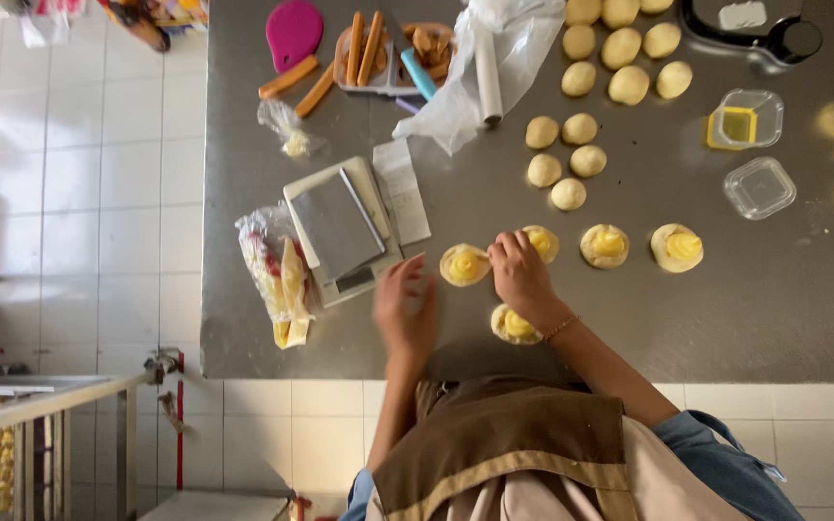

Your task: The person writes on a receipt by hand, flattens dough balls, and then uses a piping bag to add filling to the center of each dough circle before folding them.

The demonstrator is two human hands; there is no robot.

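From the head view, looking straight down on the grey steel table [687,318], the work is gathered just right of the white digital kitchen scale with its steel platform [340,232]. The right hand [521,275] is curled, its fingertips pinching the edge of a round flattened dough piece with a dab of yellow filling in its middle [463,264], which lies just right of the scale. The left hand [405,307] hovers below the scale's lower right corner with fingers loosely spread and nothing in it, though it is blurred, so its exact pose is hard to read. To do this pinching well, I would judge that the dough rim should be drawn up evenly around the filling, with light fingertip pressure so the yellow paste does not squeeze out, and the free hand brought in to steady the piece. More filled rounds [608,245] run in a row further right of the scale, one partly covered by the right hand, another half under the wrist. Plain dough balls [569,159] sit up and to the right of the scale. The clear bag of filling [277,275] left of the scale is crumpled, its contents unclear. The table's right edge cuts off some pieces.
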